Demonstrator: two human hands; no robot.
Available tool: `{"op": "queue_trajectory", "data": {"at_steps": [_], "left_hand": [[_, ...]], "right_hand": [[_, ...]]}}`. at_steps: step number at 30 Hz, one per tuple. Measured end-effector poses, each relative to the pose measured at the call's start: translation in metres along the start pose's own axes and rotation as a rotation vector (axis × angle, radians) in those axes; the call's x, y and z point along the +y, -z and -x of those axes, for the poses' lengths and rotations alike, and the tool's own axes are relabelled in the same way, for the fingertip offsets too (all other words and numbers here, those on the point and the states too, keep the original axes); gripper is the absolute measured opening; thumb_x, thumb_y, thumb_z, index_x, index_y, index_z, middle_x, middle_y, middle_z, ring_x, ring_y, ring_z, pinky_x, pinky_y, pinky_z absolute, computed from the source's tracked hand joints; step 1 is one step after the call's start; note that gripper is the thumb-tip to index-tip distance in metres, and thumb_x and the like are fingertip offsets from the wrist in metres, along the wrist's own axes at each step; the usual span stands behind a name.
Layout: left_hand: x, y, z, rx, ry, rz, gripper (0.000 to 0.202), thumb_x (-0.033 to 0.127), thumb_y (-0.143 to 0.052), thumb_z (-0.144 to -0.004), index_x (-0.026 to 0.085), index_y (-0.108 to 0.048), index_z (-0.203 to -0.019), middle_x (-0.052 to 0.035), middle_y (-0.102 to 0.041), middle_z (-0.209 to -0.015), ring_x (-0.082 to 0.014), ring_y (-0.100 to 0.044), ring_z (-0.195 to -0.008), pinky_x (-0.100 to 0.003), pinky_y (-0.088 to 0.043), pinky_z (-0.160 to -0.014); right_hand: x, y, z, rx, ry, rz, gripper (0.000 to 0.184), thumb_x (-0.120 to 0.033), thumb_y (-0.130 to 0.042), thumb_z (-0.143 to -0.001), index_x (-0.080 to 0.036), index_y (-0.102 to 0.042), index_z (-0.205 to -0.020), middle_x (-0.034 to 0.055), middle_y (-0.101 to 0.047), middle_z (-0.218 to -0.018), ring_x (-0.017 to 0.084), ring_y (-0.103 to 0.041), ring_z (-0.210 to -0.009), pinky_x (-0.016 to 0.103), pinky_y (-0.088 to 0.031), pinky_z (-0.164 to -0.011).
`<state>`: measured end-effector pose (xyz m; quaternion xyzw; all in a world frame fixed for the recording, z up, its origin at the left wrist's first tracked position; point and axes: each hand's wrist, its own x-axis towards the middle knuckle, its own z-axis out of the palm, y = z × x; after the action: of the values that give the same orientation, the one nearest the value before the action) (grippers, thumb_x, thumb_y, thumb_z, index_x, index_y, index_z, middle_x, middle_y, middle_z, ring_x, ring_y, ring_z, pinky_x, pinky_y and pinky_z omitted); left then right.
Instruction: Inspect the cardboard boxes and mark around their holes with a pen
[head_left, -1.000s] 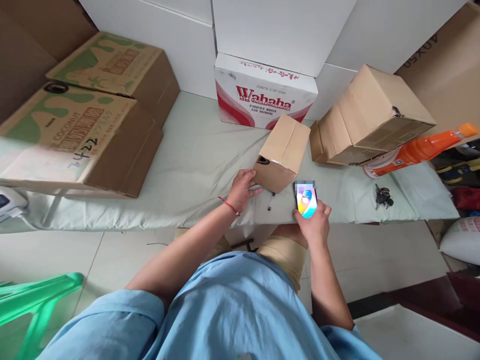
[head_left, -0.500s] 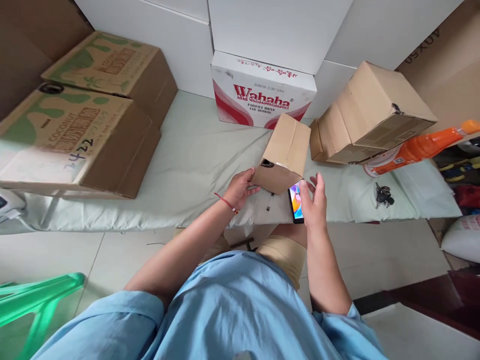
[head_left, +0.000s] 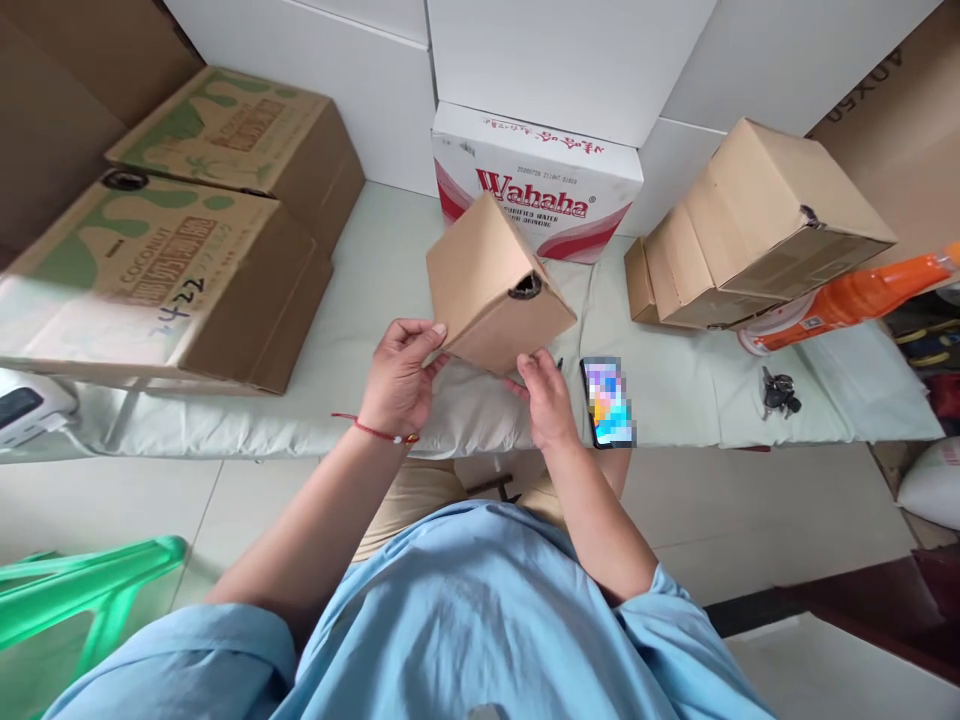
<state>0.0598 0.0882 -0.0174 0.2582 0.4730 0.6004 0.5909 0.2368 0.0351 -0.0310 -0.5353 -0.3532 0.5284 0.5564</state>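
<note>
A small brown cardboard box (head_left: 491, 325) is held tilted above the cloth-covered surface, with a dark hole at its upper right corner. My left hand (head_left: 401, 378) pinches the box's lower left corner, thumb on the near face. At the bottom edge, toward the right, my right hand (head_left: 549, 398) has its fingers drawn together against the box; their tips are partly hidden. Just right of that hand lies a phone (head_left: 606, 402) with its screen lit and blurred out. A small dark item (head_left: 559, 365) shows behind the right fingers, too little visible to name.
Behind stands a white and red water carton (head_left: 536, 180). Larger coconut cartons (head_left: 217, 290) fill the left. On the right are brown boxes (head_left: 750, 225), an orange bottle (head_left: 847, 298) and keys (head_left: 780, 392). A green plastic stool (head_left: 97, 590) is on the floor at left.
The box has turned and shifted left, bringing its hole to the right side. My left hand moved left with it. My right hand came left from beside the phone to the box's lower edge.
</note>
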Motion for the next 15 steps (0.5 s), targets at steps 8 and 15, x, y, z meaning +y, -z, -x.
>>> {"op": "queue_trajectory", "data": {"at_steps": [8, 15], "left_hand": [[-0.013, 0.010, 0.022, -0.049, -0.241, -0.254, 0.037, 0.031, -0.092, -0.073, 0.026, -0.080, -0.108, -0.0066, -0.072, -0.128, -0.0274, -0.065, -0.131, -0.039, -0.057, -0.110], [-0.029, 0.005, 0.038, -0.368, -0.395, -0.697, 0.050, 0.036, -0.071, -0.096, 0.026, -0.072, -0.146, -0.0141, -0.051, -0.172, -0.0350, -0.046, -0.163, -0.056, -0.053, -0.123]], "right_hand": [[0.014, -0.013, 0.003, 0.142, -0.046, -0.136, 0.089, -0.085, -0.079, -0.075, -0.028, -0.049, -0.137, 0.0146, -0.062, -0.154, 0.031, -0.063, -0.139, 0.044, -0.066, -0.092], [0.019, -0.010, -0.003, 0.193, 0.062, -0.166, 0.101, -0.074, -0.087, -0.075, -0.024, -0.043, -0.151, 0.0169, -0.066, -0.152, 0.030, -0.066, -0.139, 0.048, -0.059, -0.114]]}}
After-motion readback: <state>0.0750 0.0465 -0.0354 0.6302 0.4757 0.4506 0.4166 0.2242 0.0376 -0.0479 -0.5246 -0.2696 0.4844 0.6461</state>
